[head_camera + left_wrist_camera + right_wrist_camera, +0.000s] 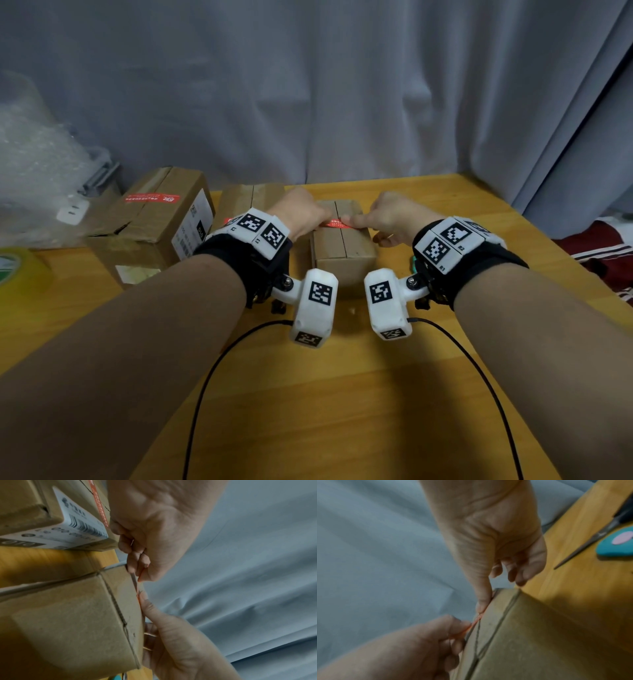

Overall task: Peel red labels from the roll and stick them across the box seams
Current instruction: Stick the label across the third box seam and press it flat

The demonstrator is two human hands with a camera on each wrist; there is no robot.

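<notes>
A small cardboard box (344,248) stands mid-table with a seam running along its top. A red label (335,224) lies across that seam. My left hand (320,221) pinches the label's left end between thumb and forefinger (460,627), and that end is slightly off the cardboard. My right hand (356,222) presses its straight thumb (482,601) down on the label's right part, the other fingers hanging loosely curled beside the box. In the left wrist view the label (137,588) shows only as a thin red edge along the box (68,615) top. No label roll is in view.
A large box (154,226) with a red label (152,198) stands at the left, and another labelled box (250,197) behind my left wrist. Bubble wrap (34,164) and a yellow tape roll (17,270) lie far left. Scissors (590,538) and a teal object (616,546) lie right of the box.
</notes>
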